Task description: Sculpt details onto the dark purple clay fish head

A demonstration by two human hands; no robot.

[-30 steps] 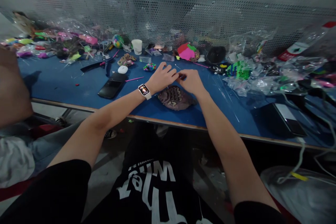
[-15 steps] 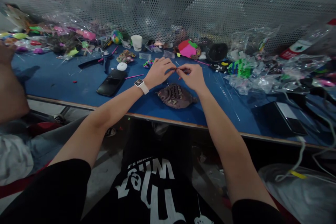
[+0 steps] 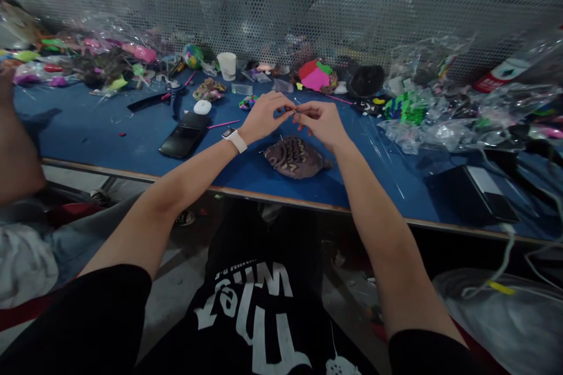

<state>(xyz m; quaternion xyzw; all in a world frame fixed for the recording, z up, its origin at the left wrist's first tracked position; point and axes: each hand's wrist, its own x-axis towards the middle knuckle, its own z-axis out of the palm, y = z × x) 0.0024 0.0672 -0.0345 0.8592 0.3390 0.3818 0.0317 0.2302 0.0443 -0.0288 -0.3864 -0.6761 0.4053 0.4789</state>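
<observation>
My left hand [image 3: 266,117] and my right hand [image 3: 323,123] meet fingertip to fingertip above the blue table. Both are closed in a pinch on a tiny piece of brown clay [image 3: 295,112], mostly covered by the fingers. Just below them on the table lies a fish shape made of brown clay [image 3: 294,158], with wavy raised lines on its side and its tail to the right. Thin pins or wires stick out at its head end. A white-strapped watch [image 3: 234,138] is on my left wrist.
Left of my hands lie a black phone [image 3: 185,135], a white oval case [image 3: 202,107] and a pink stick [image 3: 223,124]. A paper cup [image 3: 227,66], colourful clay and plastic bags line the back. A black box-like device [image 3: 477,193] sits right. Another person's arm [image 3: 20,146] rests far left.
My fingertips have shifted slightly around the small clay piece, and less of it shows between them. The clay fish stays in place on the table. The view has moved a little.
</observation>
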